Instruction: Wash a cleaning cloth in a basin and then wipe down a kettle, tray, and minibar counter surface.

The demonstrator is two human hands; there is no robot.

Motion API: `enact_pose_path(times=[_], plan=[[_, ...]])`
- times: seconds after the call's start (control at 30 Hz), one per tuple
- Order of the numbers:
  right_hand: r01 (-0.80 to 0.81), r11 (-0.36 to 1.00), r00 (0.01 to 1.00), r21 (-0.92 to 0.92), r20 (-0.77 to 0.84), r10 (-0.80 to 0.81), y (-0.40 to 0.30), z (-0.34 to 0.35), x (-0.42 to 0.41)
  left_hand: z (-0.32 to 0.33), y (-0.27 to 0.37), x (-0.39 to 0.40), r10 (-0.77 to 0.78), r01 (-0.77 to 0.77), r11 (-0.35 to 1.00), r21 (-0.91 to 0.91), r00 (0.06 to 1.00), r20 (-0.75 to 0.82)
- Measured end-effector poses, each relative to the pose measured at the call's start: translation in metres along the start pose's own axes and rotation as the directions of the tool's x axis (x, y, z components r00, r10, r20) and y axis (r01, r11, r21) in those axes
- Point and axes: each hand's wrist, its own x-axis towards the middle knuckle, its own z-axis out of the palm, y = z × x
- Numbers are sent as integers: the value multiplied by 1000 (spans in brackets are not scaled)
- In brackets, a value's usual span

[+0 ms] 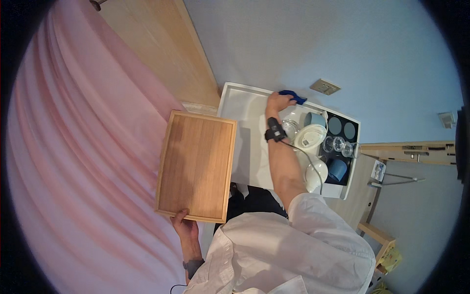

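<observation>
My left hand grips the near edge of a rectangular wooden tray, thumb over its rim. The tray is held out to the left of a white table with a raised rim. At the table's far side, my right hand holds a dark blue cloth against the rim by the wall. Just right of my right forearm stand a clear glass bowl, a white lidded dish and a blue-grey cup lying on its side. My forearm partly covers the glass bowl.
A black panel at the table's right carries clear glasses and a blue mug. A white bowl sits near the front edge. Pink curtain hangs at left. A wall socket is behind the table.
</observation>
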Motion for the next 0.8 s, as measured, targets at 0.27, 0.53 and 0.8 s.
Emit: enact_pose_path(times=[0.27, 0.53, 0.8], plan=[[166, 975, 946, 145, 256, -199, -75, 56, -159, -8, -5, -8, 83, -84, 995, -45, 996, -37], [707, 702, 638, 85, 352, -685, -51, 57, -120, -34, -18, 2, 70, -83, 988, -132, 993, -97], [921, 331, 191, 206, 502, -843, 1, 31, -152, -32, 11, 21, 33, -53, 966, -252, 996, -81]])
